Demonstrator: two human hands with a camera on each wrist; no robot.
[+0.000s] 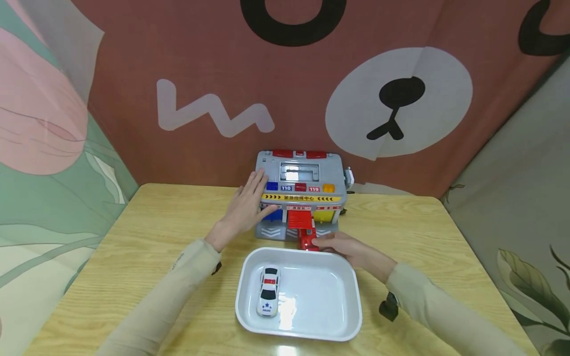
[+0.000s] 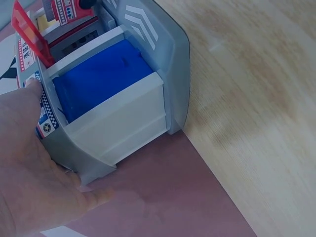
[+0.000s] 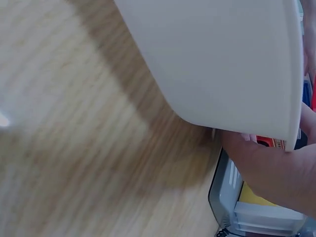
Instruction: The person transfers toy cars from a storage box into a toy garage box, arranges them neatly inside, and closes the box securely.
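A grey toy garage (image 1: 262, 170) with blue, red and yellow doors stands at the back of the table. My left hand (image 1: 245, 205) rests against its left side, fingers straight along the top edge and thumb across the front. In the left wrist view the blue door (image 2: 103, 79) is closed. The red door (image 1: 300, 219) in the middle is lifted outward. Under it, a red toy car (image 1: 307, 241) sits partly in the opening, and my right hand (image 1: 345, 246) pinches its outer end. From the right wrist, the tray hides most of that car.
A white tray (image 1: 358, 316) stands just in front of the garage, close to my right hand. Inside it lies a white toy police car (image 1: 267, 291), on the left. Behind the wooden table (image 1: 178, 212) hangs a printed cloth (image 1: 213, 49).
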